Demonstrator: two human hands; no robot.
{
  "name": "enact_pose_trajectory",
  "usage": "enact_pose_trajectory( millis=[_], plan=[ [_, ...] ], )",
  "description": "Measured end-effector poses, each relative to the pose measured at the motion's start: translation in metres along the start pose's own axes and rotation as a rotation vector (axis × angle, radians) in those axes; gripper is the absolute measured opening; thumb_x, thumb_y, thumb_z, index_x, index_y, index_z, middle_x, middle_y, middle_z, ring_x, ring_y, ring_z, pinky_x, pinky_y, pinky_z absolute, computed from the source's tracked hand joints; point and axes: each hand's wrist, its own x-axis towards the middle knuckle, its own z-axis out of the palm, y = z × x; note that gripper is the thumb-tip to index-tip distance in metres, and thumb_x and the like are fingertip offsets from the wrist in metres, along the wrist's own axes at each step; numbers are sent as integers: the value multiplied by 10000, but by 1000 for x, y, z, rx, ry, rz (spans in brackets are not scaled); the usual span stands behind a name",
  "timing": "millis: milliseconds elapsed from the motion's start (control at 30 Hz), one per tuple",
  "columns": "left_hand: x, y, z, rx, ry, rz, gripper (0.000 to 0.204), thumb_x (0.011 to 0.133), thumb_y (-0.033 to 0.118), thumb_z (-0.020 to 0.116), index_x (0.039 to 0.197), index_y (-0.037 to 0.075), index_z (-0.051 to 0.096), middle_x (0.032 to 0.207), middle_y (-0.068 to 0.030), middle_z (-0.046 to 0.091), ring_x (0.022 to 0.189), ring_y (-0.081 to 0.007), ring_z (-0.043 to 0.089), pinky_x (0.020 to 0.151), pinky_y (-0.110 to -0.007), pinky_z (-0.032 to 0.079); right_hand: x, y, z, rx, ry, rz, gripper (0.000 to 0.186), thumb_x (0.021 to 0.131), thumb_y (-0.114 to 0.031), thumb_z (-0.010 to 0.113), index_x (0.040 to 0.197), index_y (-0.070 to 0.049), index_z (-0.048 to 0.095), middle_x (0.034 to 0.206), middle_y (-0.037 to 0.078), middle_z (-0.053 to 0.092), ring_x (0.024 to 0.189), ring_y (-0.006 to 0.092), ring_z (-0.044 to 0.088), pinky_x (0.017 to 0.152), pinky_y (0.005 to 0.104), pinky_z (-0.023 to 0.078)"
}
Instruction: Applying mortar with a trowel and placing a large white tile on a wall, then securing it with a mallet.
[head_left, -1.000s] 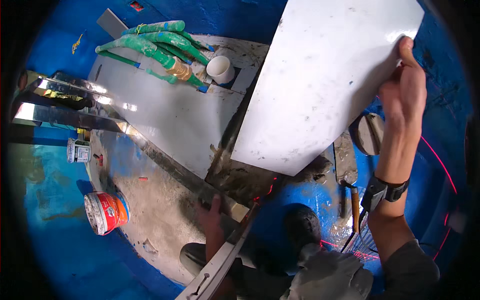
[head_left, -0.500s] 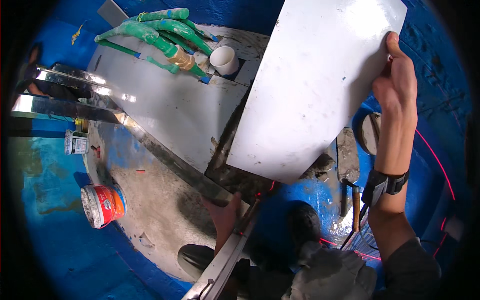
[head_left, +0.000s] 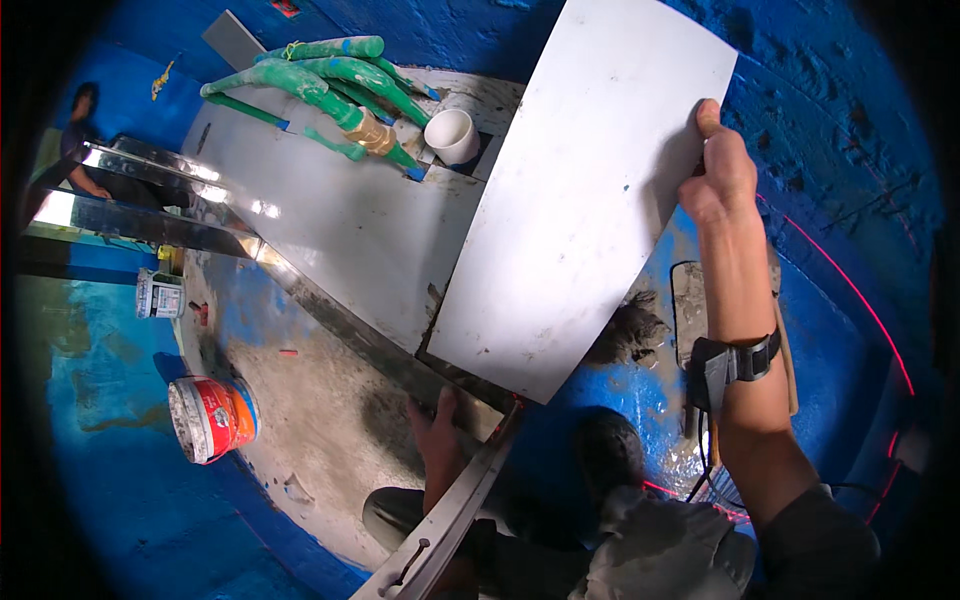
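My right hand (head_left: 722, 175) is closed on the right edge of a large white tile (head_left: 585, 170), whose lower end lies over the dark mortar bed beside a laid white tile (head_left: 330, 240). My left hand (head_left: 435, 430) grips the long metal straightedge (head_left: 340, 325) near its lower end, below the tile's lower left corner. A white strip (head_left: 455, 520) with a screw or nail on it runs from that end toward me. Wet mortar (head_left: 630, 330) sits right of the lifted tile.
Green pipes (head_left: 340, 85) and a white pipe end (head_left: 452, 135) rise at upper left. A person (head_left: 75, 155) is beyond the metal bars (head_left: 120, 220). A red bucket (head_left: 210, 420), a white pail (head_left: 158, 295), a partly hidden float (head_left: 690, 305) and red laser lines surround me.
My right hand has brought the white tile left and toward me; its lower end now covers more of the mortar gap. My left hand stays at the straightedge.
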Motion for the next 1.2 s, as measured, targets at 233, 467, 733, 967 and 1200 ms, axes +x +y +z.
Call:
enact_pose_trajectory(
  millis=[233,467,733,967,1200],
  plan=[
    [10,3,6,-330,20,-121,688,1020,325,692,1519,-45,397,1452,-202,539,1273,-276,569,1090,-386,458,-7,22,12,-55,29,91,633,1006,-341,716,1462,50,517,1550,205,500,1385,345,503,1209,540,295],
    [22,-14,2,-400,-63,-89,687,1014,291,707,1510,-59,385,1434,-175,548,1284,-267,552,1103,-391,449,4,52,12,-88,81,126,644,995,-334,732,1461,55,519,1519,206,533,1353,332,543,1185,531,341],
    [11,11,14,-213,77,-133,824,989,302,749,1562,-58,279,1497,-196,486,1315,-280,533,1115,-386,438,20,78,9,-113,134,195,606,990,-276,745,1442,65,528,1448,172,584,1227,309,623,1051,523,489],
    [21,-14,13,-289,54,-77,864,971,308,769,1575,-56,269,1496,-218,486,1322,-291,534,1113,-393,448,43,110,3,-82,140,112,472,980,-222,751,1348,41,614,1333,143,659,1146,252,651,985,406,531],
    [26,-21,13,-274,62,-54,847,957,275,781,1558,-50,280,1449,-206,517,1280,-289,550,1086,-392,458,43,116,1,-83,200,131,501,976,-224,757,1358,62,607,1334,151,660,1131,261,660,986,400,529]
  ],
)
